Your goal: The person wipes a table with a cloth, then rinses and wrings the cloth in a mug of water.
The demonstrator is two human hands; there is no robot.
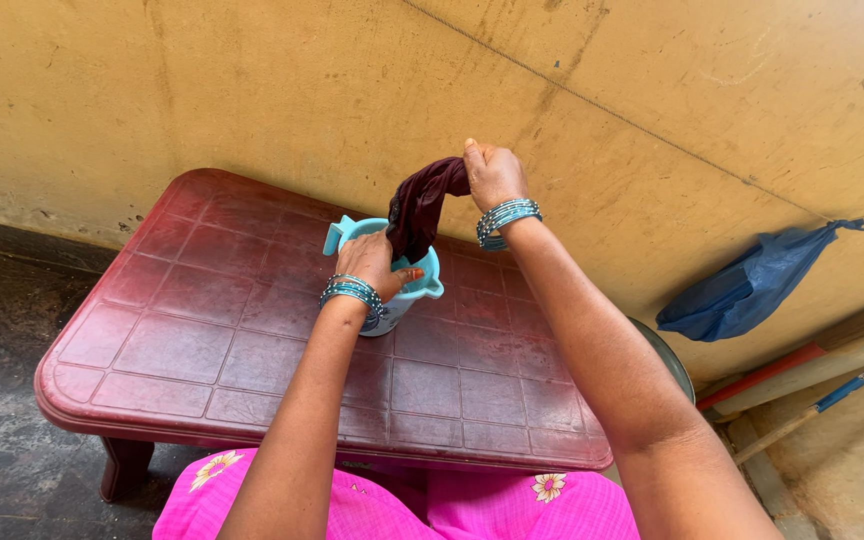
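Observation:
A twisted dark maroon cloth (422, 208) hangs over a light blue plastic tub (430, 285) that stands on a dark red plastic table (212, 340). My right hand (493, 172) grips the cloth's upper end, raised above the tub. Lower down, my left hand (377, 262) squeezes the cloth's bottom end at the tub's rim. Both wrists carry several blue bangles. The tub's inside is hidden by my left hand and the cloth.
A yellowish wall (652, 90) rises right behind the table. A blue plastic bag (742, 292) hangs on it to the right. Below that lie a red pipe (762, 375) and a blue-handled stick (832, 395). A round metal vessel (670, 360) sits beside the table's right edge.

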